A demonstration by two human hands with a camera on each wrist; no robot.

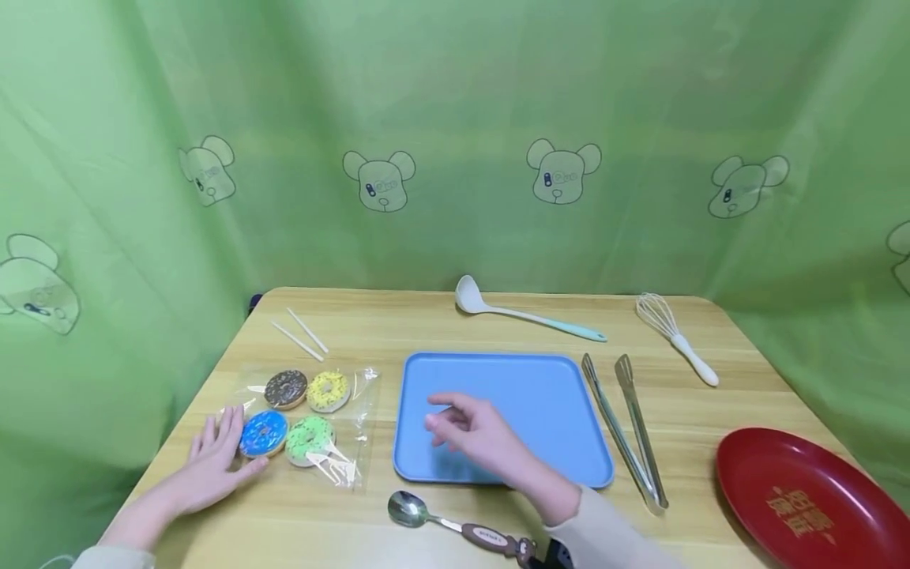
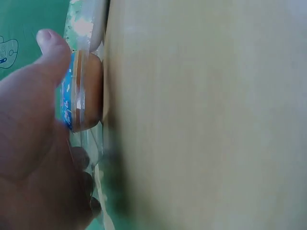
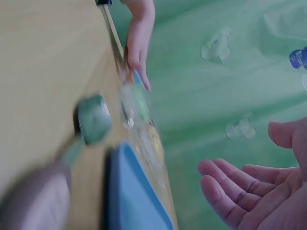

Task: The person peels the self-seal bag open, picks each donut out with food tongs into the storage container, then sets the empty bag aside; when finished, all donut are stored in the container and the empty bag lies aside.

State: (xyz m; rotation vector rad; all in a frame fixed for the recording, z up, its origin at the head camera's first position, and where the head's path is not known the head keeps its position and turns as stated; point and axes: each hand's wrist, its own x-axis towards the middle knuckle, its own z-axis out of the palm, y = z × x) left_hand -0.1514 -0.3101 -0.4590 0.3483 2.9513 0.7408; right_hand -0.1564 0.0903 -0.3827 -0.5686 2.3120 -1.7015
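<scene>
Left of the tray [image 1: 554, 435]: I have a narrow strip of tabletop [image 1: 385, 431] beside the donut bag [image 1: 365, 427].
Right: tongs [image 1: 620, 431] obstruct me.
Near side: spoon [image 1: 486, 537] in my way.
Far side: I could pass before the ladle [image 1: 540, 320].

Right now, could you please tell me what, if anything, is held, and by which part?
Nothing seems held: the left hand touches the bag near the blue donut; the right hand hovers empty above the tray.

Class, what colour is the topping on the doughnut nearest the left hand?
The topping is blue with paler flecks, best seen in the head view.
</scene>
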